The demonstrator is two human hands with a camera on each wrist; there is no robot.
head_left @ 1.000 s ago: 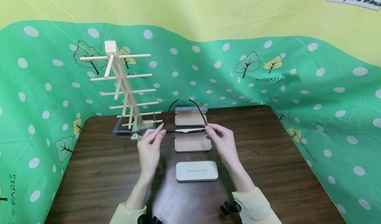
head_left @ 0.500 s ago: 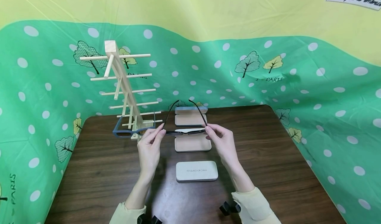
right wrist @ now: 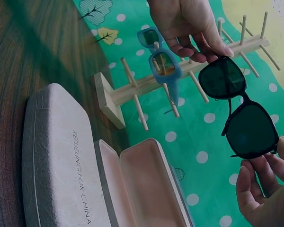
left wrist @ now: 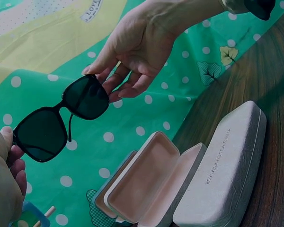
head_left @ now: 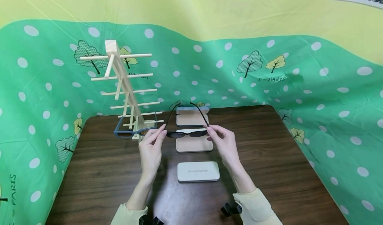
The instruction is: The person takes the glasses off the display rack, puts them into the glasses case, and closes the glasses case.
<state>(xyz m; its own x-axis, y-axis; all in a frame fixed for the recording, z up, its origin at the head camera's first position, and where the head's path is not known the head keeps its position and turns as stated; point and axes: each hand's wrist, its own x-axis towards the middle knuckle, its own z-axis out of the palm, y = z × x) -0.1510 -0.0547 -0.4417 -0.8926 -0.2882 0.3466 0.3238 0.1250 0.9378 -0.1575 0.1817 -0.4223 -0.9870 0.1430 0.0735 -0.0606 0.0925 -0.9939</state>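
Black sunglasses with dark lenses hang in the air, temples unfolded and pointing away from me. My left hand pinches them at the left hinge between thumb and fingers. At the opposite hinge my right hand pinches the frame the same way. In the left wrist view both dark lenses show fully, and the right wrist view shows the same sunglasses. Below and behind them lies an open glasses case with a pink lining. Nearer me rests a closed white glasses case.
To the left stands a wooden glasses rack with several pegs, close to my left hand. Blue-framed sunglasses hang low on it. Another open case with a blue lid sits at the back of the brown table. Patterned cloth surrounds the table.
The sunglasses have tilted slightly, so more of their lenses faces me and the temple tips sit a little lower. Both hands keep their grip in nearly the same place.
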